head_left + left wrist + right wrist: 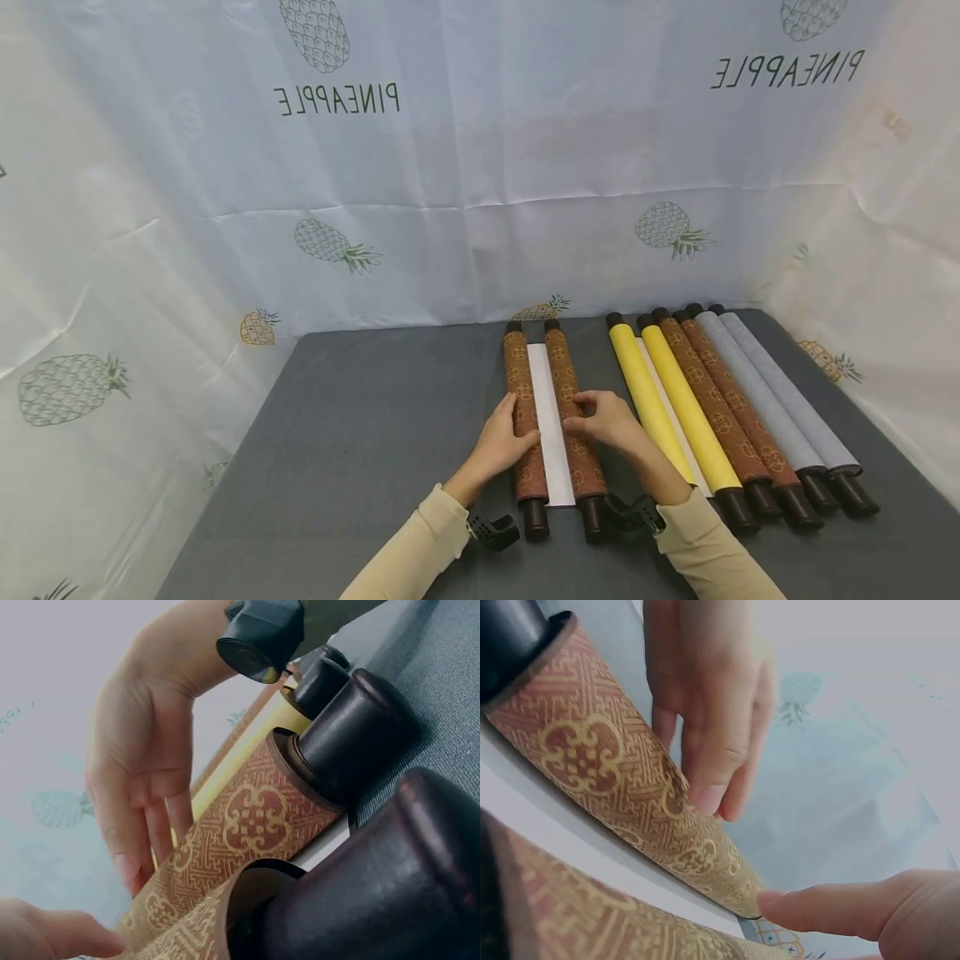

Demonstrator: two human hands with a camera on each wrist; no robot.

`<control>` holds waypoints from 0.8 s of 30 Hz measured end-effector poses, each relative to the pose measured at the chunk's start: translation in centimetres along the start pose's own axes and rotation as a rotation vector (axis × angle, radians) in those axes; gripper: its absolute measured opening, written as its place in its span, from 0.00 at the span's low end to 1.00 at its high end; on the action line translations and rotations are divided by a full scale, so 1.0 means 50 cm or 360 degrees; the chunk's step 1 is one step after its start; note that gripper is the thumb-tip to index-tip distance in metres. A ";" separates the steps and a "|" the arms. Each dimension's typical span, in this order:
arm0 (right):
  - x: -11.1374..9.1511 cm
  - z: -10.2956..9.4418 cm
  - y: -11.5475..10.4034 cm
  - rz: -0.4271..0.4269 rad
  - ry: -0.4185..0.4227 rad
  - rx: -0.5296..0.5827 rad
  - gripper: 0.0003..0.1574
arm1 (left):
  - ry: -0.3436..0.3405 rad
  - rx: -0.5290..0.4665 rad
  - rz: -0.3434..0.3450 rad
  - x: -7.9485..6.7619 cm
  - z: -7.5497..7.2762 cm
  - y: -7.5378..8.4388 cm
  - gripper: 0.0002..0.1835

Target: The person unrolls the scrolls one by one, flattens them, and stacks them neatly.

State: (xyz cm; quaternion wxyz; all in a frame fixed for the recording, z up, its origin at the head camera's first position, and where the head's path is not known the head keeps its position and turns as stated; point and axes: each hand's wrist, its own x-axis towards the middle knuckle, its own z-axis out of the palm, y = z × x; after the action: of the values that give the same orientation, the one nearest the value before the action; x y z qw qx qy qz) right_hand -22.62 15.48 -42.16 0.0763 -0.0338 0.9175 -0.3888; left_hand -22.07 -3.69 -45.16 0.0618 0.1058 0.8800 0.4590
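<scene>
A brown hanging scroll (574, 467) with gold flower patterns lies slightly unrolled on the dark table, a white strip (551, 433) showing between its two rolls. Dark knobs (536, 518) stick out at the ends. My left hand (497, 442) grips the left roll, thumb on top and fingers at its outer side. On the right roll, my right hand (611, 421) pinches with thumb and fingers, about level with the left. The left wrist view shows the right hand (139, 750) beside the patterned roll. In the right wrist view, the left hand's thumb (709, 791) touches the other roll.
To the right lie a yellow scroll (637, 375), another brown scroll (701, 387) and a grey scroll (761, 375), side by side and close together. A white pineapple-print curtain (480, 150) stands behind the grey table (360, 417) and along its sides.
</scene>
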 end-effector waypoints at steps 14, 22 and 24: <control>0.004 0.000 0.009 0.0047 0.0072 -0.0132 0.41 | 0.0042 0.0006 -0.0055 -0.004 0.002 -0.005 0.47; -0.003 0.002 0.024 0.0011 0.0037 -0.0082 0.46 | 0.0055 -0.0065 -0.0002 -0.007 -0.007 -0.018 0.46; -0.004 0.003 0.027 0.0009 0.0026 -0.0073 0.46 | 0.0049 -0.0072 0.0004 -0.009 -0.009 -0.020 0.45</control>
State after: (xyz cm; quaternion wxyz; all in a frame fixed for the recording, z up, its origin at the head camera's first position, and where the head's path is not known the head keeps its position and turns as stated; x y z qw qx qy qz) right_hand -22.38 16.34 -43.18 0.0691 -0.0297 0.9268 -0.3679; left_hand -21.87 -4.73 -45.72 0.0502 0.0985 0.8701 0.4803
